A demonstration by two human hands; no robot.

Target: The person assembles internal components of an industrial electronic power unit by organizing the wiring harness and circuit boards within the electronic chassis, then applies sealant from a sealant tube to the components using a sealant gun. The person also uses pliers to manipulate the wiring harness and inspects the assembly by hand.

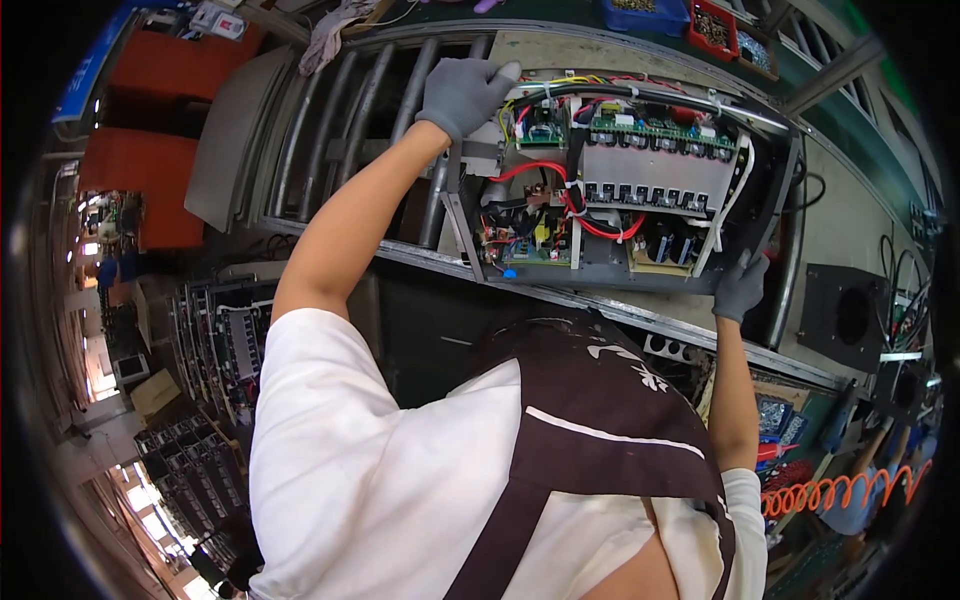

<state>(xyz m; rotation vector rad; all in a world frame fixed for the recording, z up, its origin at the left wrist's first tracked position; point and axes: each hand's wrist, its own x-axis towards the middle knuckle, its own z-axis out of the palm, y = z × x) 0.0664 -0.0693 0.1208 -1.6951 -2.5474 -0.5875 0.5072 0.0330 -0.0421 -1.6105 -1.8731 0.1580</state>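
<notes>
Both hands gloved in grey, on an open electronics chassis [610, 272] lying on a roller conveyor [350, 120]. Left hand [462, 92] clasps the chassis's upper left corner, fingers curled over the edge. Right hand [741, 287] grips the lower right corner of the frame. Inside: green circuit boards [650, 135], red cables [590, 222], black cables, a white bundle. Black fan box [845, 315] sits right of the chassis, orange coiled hose [830, 492] lower right, stacked units [225, 340] left
</notes>
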